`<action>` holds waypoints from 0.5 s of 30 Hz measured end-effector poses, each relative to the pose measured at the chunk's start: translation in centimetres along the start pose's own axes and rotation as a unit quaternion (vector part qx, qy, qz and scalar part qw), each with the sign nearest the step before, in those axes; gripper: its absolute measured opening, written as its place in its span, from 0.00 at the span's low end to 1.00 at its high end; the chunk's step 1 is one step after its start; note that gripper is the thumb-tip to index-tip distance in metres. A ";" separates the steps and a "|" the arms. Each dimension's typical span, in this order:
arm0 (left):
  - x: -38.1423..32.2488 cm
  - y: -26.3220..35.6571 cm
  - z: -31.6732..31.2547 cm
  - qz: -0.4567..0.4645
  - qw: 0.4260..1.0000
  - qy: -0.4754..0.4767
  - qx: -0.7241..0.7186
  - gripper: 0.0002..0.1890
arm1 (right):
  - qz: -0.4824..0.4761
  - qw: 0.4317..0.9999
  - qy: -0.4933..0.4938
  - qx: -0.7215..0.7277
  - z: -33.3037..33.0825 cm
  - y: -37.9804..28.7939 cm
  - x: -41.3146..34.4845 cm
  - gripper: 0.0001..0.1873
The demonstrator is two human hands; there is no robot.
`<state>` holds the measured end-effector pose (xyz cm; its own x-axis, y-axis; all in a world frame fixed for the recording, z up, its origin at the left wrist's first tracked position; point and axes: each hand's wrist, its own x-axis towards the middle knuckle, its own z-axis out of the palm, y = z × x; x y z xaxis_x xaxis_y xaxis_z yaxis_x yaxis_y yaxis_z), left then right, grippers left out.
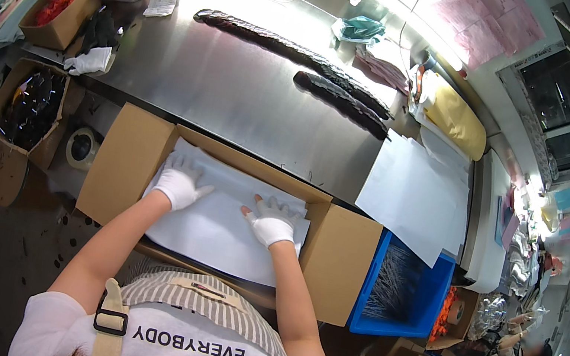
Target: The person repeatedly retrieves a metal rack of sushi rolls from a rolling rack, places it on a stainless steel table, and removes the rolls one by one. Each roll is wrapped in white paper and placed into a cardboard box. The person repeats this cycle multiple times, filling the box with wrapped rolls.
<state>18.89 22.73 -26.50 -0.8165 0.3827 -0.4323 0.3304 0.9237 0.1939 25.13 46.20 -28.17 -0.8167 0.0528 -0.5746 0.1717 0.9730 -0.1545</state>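
Note:
Both my hands wear white gloves and lie flat on a sheet of white paper [219,235] inside an open cardboard box [338,266]. My left hand [181,182] presses near the box's left end, its fingers spread. Toward the right end rests my right hand [272,222]; its thumb and one fingertip poke bare out of the glove. Neither hand grips anything. The box's end flaps stand folded outward. Whatever lies under the paper is hidden.
On the steel table [168,62] lie two long dark bundles in clear wrap [294,55]. White sheets [413,188] overhang a blue bin [396,327] of thin wires at right. At left stands a box of dark wrapped items [31,107]. Another person [514,346] works far right.

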 end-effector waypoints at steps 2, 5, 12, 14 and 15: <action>1.6 -2.5 2.3 0.029 0.998 0.051 0.032 0.32 | 0.009 0.999 0.044 0.007 1.2 2.3 1.0 0.37; 2.5 -2.7 1.0 0.058 0.998 -0.024 0.009 0.30 | -0.012 0.998 0.037 0.042 1.7 5.9 2.1 0.36; 12.3 3.6 -10.8 0.261 0.911 0.290 -0.134 0.41 | -0.084 0.897 0.166 0.400 -15.4 11.8 3.2 0.34; 16.8 4.9 -11.4 0.205 0.922 0.320 -0.080 0.50 | -0.002 0.924 0.342 0.171 -17.9 16.5 7.9 0.41; 19.4 5.2 -10.9 0.189 0.922 0.322 -0.098 0.53 | 0.042 0.917 0.397 0.008 -18.7 19.3 10.2 0.44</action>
<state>-0.40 34.84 -24.24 -0.7928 0.5306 0.2998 0.6093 0.6811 0.4060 9.83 69.74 -22.04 -0.9426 0.2811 0.1801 0.2557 0.9547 -0.1519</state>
